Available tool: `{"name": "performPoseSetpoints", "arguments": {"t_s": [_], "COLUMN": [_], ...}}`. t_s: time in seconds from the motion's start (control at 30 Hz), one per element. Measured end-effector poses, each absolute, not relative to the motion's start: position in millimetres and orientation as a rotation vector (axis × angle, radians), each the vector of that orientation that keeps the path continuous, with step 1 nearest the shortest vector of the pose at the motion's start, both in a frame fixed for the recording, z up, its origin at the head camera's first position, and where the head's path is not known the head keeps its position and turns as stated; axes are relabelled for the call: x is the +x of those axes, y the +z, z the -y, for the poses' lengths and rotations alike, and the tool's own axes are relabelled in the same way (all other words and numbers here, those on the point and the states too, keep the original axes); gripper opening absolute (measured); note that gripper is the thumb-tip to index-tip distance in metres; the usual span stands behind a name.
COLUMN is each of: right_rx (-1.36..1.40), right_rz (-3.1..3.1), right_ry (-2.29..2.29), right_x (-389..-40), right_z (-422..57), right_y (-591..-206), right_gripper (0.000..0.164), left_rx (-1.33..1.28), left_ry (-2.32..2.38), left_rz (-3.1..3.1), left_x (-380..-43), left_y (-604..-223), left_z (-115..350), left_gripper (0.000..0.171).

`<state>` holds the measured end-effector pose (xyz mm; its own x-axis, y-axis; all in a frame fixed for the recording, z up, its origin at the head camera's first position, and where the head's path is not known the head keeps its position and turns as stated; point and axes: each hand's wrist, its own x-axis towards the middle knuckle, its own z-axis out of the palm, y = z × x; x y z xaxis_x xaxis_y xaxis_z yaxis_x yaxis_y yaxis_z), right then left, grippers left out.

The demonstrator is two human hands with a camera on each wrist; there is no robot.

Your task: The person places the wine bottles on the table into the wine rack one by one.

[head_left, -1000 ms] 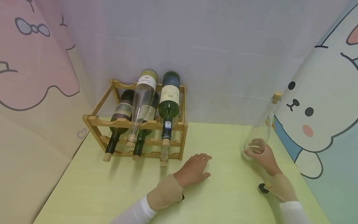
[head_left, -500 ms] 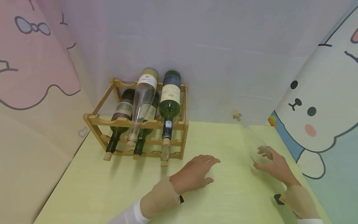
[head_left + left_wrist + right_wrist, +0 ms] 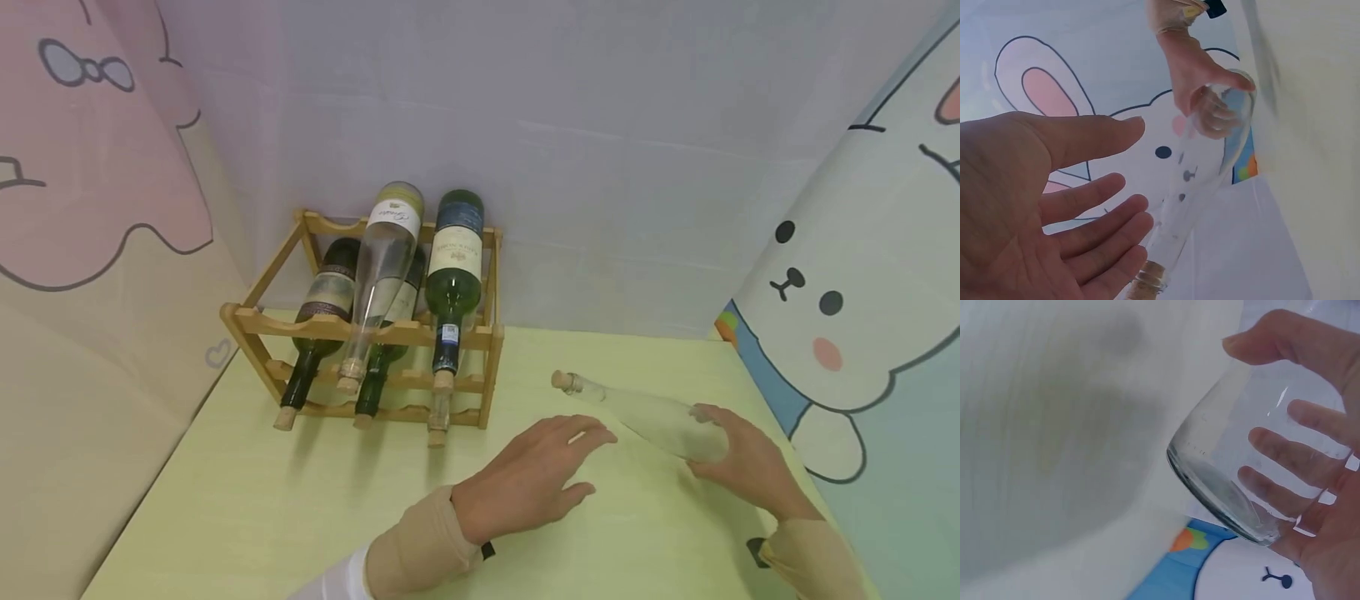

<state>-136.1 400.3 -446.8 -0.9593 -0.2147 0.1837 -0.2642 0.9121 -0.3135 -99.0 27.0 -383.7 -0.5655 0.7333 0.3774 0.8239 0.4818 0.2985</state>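
A clear glass bottle (image 3: 660, 421) with a cork (image 3: 562, 380) in its neck is tilted nearly flat, its neck pointing left. My right hand (image 3: 753, 462) grips it near the base; in the right wrist view the thumb and fingers (image 3: 1282, 453) wrap round the glass. My left hand (image 3: 528, 475) hovers near the bottle's neck with fingers (image 3: 1110, 231) spread and relaxed, holding nothing. In the left wrist view the cork end lies just beyond those fingertips, apart from them.
A wooden wine rack (image 3: 375, 333) stands at the back left. It holds several corked bottles, among them a green bottle (image 3: 455, 250) and a clear bottle (image 3: 386, 258) on top. Pale yellow tabletop (image 3: 300, 517) lies under everything, with printed curtains (image 3: 847, 333) along the sides.
My right hand has tipped the clear bottle from near upright to almost flat, its neck swinging left and down. My left hand has moved slightly right, towards the neck.
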Motion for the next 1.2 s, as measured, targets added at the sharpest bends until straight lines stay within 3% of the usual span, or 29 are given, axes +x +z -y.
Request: {"name": "performPoseSetpoints", "arguments": {"t_s": [0.4,0.6,0.77,1.0,1.2], "right_rx": [0.639,0.69,0.749,0.811,0.894], "right_rz": [2.7,2.645,2.583,2.536,2.473], "right_ry": [0.231,0.157,0.113,0.066,0.108], "right_x": [-125,-116,-113,-111,-110], "right_z": [-387,-376,-369,-365,-362], "right_y": [-408,-394,-385,-378,-370], "right_gripper": [0.079,0.082,0.082,0.077,0.073], "left_rx": [-1.143,-1.183,-1.157,-1.25,-1.306], "left_ry": [-0.372,-0.49,-0.814,-1.38,-1.819], "left_rz": [2.561,2.81,3.033,3.105,3.042], "left_x": [-111,-110,-114,-117,-111], "left_y": [-394,-406,-420,-435,-438], "left_z": [-28,-24,-25,-22,-17], "left_gripper": [0.069,0.073,0.06,0.019,0.023]}}
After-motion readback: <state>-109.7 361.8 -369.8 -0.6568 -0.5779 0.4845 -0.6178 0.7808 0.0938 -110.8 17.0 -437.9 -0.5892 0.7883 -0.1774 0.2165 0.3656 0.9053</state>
